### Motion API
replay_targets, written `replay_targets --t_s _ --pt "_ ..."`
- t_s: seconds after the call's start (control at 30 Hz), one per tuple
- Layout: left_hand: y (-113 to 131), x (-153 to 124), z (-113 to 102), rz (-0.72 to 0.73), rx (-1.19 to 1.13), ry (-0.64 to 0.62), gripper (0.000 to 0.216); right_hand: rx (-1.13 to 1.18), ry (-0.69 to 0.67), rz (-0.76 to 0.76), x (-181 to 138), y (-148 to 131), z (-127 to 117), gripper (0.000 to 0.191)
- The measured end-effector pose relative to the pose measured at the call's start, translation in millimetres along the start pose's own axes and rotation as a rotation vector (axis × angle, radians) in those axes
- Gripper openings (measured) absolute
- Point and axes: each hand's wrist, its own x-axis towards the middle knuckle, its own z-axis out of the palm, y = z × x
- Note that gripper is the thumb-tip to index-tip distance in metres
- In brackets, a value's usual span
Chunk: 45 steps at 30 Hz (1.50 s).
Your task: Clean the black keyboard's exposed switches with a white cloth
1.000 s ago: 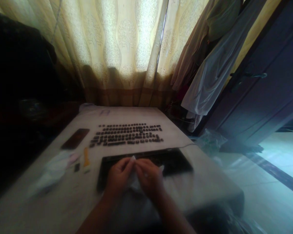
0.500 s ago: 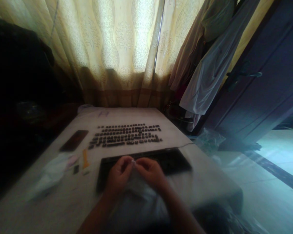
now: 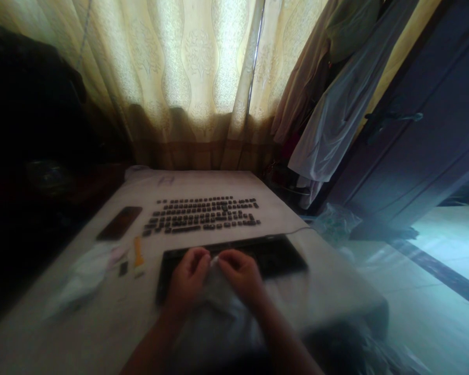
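Observation:
My left hand and my right hand meet over the near edge of a black keyboard frame on the table. Both have their fingers curled and pinched on a crumpled white cloth or tissue that hangs down between them toward me. Beyond the frame, several loose black keycaps lie set out in rows on the white table top.
A dark phone lies left of the keycaps. An orange tool, a small black piece and a white crumpled cloth sit at the left. Patterned curtains, hanging clothes and a dark door stand behind and right.
The hands have drawn the white cloth lower; its corner that stuck up a second ago is now tucked between the fingers. The view shifted slightly.

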Motion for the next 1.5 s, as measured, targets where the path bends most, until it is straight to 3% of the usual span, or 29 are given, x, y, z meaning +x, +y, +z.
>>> replay_targets --t_s 0.23,0.43,0.63,0.8,1.03,1.3,1.5 --pt "-0.1 1.5 -4.2 -0.019 0.015 -0.123 0.034 0.022 0.007 -0.007 -2.6 -3.8 -0.9 0.015" --pt "0.4 1.2 -6.5 -0.013 0.071 -0.137 0.033 0.022 -0.031 0.013 -1.0 -4.5 -3.9 0.014" --pt "4.3 1.0 -6.3 0.037 0.127 -0.139 0.031 0.035 -0.088 0.028 2.6 -6.2 -9.8 0.027" --pt "10.4 -3.9 -3.3 0.07 0.182 -0.101 0.026 -0.005 -0.084 -0.006 1.4 -7.9 -9.7 0.017" --pt "8.2 -2.7 -0.3 0.075 0.143 -0.058 0.025 -0.151 0.066 -0.192 -3.5 -9.1 -5.7 0.011" --pt "13.0 -4.3 0.3 0.003 -0.033 -0.052 0.032 -0.427 0.323 -0.719 -8.8 -10.1 1.5 0.019" --pt "14.8 -8.5 -2.4 -0.082 -0.117 -0.019 0.036 -0.335 0.334 -0.763 -15.1 -9.9 9.4 0.018"
